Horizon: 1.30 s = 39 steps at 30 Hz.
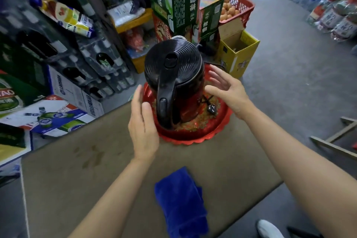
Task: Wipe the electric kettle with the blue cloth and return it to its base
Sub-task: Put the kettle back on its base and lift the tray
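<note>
on a brown table (pixel 77 160) amid stacked, blurry shop boxes (pixel 63 91), both hands spread, empty.

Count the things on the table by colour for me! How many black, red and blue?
Black: 2, the kettle and the plug
Red: 1, the tray
Blue: 1, the cloth
Total: 4

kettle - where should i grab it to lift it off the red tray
Take the kettle by its black handle, probably with the left hand, which is open right beside it. The handle arches down the near side, facing the person, so come in from the near-left and wrap the fingers through the loop. The right hand, also open, could steady the round body from the far right above the red tray.
</note>
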### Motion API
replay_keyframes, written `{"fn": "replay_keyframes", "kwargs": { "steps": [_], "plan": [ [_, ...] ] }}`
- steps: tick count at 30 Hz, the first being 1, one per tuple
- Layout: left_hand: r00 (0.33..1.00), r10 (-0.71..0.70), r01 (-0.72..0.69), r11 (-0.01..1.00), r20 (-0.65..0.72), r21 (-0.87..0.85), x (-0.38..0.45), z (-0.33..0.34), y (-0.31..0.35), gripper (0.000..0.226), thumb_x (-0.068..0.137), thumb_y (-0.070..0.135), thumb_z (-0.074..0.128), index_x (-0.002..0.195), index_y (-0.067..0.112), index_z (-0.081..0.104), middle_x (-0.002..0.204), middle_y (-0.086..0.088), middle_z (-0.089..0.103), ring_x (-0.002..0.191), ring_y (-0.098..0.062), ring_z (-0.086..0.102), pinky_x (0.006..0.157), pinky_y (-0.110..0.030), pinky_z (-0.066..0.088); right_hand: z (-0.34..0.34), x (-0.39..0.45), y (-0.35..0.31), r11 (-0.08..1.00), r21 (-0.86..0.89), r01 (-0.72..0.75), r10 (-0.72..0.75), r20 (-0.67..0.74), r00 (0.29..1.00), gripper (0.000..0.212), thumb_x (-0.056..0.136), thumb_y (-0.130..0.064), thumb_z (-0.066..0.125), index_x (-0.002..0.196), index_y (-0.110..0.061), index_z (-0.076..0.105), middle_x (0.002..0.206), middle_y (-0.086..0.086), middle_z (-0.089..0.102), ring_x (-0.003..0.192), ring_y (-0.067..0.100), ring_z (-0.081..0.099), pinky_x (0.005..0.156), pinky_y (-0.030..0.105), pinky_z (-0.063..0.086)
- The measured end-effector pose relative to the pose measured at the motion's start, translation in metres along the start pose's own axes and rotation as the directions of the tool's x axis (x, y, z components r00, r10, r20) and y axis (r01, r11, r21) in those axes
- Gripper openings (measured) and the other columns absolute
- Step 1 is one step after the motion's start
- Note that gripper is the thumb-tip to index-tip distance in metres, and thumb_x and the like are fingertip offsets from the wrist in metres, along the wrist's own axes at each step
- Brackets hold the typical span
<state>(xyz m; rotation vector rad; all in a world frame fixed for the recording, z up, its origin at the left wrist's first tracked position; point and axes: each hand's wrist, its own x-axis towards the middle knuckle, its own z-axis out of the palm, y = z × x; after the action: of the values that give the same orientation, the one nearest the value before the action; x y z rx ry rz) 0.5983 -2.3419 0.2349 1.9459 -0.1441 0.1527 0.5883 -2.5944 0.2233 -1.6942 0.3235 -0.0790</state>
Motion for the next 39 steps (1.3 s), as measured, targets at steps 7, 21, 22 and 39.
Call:
{"fn": "replay_keyframes", "kwargs": {
  "steps": [7,21,22,39],
  "plan": [
    [0.882,-0.455,0.282,0.720,0.125,0.634,0.077,0.024,-0.130,0.056,0.106,0.033,0.035,0.158,0.018,0.019,0.149,-0.024,0.039,0.135,-0.046,0.036,0.111,-0.053,0.032,0.012,-0.011,0.085,0.822,-0.339,-0.458,0.263,-0.488,0.832,0.062,0.089,-0.034,0.068,0.143,-0.014,0.044,0.126,0.021,0.046,0.125,0.038,0.043,0.105,0.043,0.037],
    [0.937,-0.346,0.290,0.841,0.042,0.457,0.067,0.024,-0.129,0.050,0.103,0.033,0.044,0.152,0.024,0.035,0.132,-0.015,0.049,0.110,-0.042,0.058,0.093,-0.050,0.047,0.039,0.001,0.092,0.865,-0.339,-0.369,0.061,-0.659,0.750,0.047,0.091,0.002,0.055,0.137,-0.002,0.052,0.115,0.031,0.052,0.109,0.041,0.053,0.094,0.037,0.036],
    [0.939,-0.343,0.297,0.850,0.029,0.435,0.063,0.015,-0.130,0.050,0.104,0.033,0.044,0.151,0.022,0.036,0.129,-0.015,0.051,0.109,-0.042,0.059,0.093,-0.051,0.047,0.044,0.001,0.088,0.869,-0.348,-0.353,0.050,-0.648,0.760,0.047,0.091,0.002,0.055,0.138,-0.002,0.052,0.115,0.031,0.052,0.110,0.041,0.052,0.095,0.036,0.036],
    [0.835,-0.373,0.524,0.764,-0.403,0.378,-0.017,-0.251,-0.191,0.050,0.103,0.023,0.050,0.151,0.015,0.040,0.126,-0.022,0.052,0.113,-0.045,0.056,0.095,-0.052,0.044,0.291,-0.034,0.034,0.917,-0.364,-0.165,0.048,-0.310,0.950,0.048,0.099,-0.009,0.051,0.147,-0.012,0.046,0.126,0.016,0.052,0.120,0.028,0.052,0.108,0.035,0.037]
  ]
}}
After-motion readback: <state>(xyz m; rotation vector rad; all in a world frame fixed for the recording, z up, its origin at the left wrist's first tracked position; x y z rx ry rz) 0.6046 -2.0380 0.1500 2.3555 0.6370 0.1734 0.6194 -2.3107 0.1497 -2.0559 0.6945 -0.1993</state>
